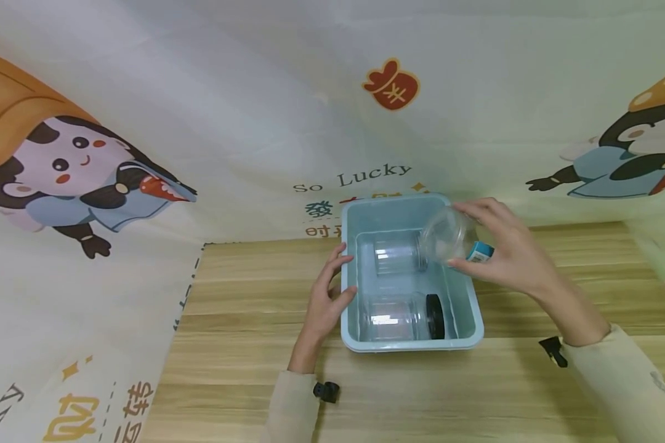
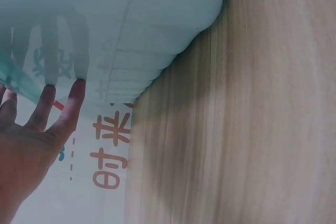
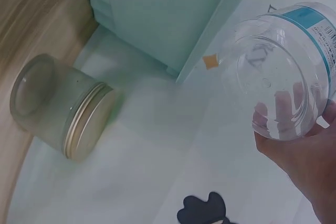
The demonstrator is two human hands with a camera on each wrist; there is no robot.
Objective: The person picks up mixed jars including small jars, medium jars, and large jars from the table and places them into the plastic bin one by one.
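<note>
A clear plastic jar (image 1: pixel 440 234) with a blue label (image 1: pixel 480 251) is held by my right hand (image 1: pixel 504 252), its fingers and thumb on opposite sides. In the head view the jar overlaps the right side of a light blue plastic bin (image 1: pixel 465 307). Inside the bin, a clear jar (image 1: pixel 397 255) lies on its side toward the back. Another clear jar (image 1: pixel 393 317) with a black lid (image 1: pixel 435 317) lies in front of it. My left hand (image 1: pixel 327 295) touches the bin's left side, fingers spread; the left wrist view shows fingertips (image 2: pixel 77 85) against the outer wall.
A jar (image 3: pixel 50 103) with a metallic lid (image 3: pixel 92 121) lies on its side, seen in the right wrist view. The bin stands on a wood-grain table (image 1: pixel 244 320), close to a printed white cloth backdrop (image 1: pixel 255 123). More cloth hangs at both sides.
</note>
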